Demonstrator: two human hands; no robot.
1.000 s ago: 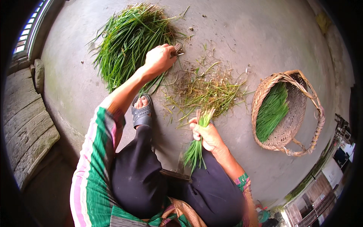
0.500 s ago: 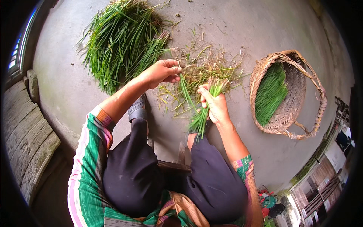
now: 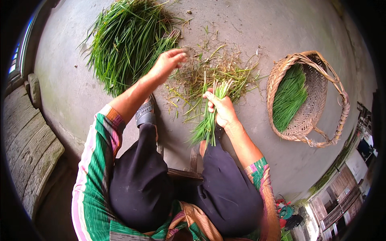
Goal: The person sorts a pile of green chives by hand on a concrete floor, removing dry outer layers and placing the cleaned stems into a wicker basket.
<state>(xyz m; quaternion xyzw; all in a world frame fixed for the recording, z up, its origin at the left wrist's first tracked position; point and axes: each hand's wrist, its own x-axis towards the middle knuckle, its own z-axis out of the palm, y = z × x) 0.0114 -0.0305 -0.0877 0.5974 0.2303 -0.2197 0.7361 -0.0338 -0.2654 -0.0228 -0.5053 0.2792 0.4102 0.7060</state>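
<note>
My right hand (image 3: 222,109) is closed round a bunch of garlic chives (image 3: 208,127), pale stem ends upward and green leaves hanging toward my right knee. One stalk sticks up above the others beside my thumb. My left hand (image 3: 172,62) is raised up and left of the bunch, between the big heap of chives and the scraps. Its fingers are bent together and blurred at the tips; anything in them is too small to make out. The large heap of uncut-looking green chives (image 3: 128,48) lies on the floor at the far left.
Yellowed leaf scraps (image 3: 225,76) are strewn on the concrete floor (image 3: 257,24) ahead of me. At the right, a woven basket (image 3: 317,96) with a handle lies tipped toward me, holding neatly laid chives (image 3: 289,98). Wooden planks (image 3: 28,148) stand at the left.
My left hand has drawn away up and left from the stalk it pinched. My right hand has shifted slightly left with the bunch, and a stalk now stands up from it.
</note>
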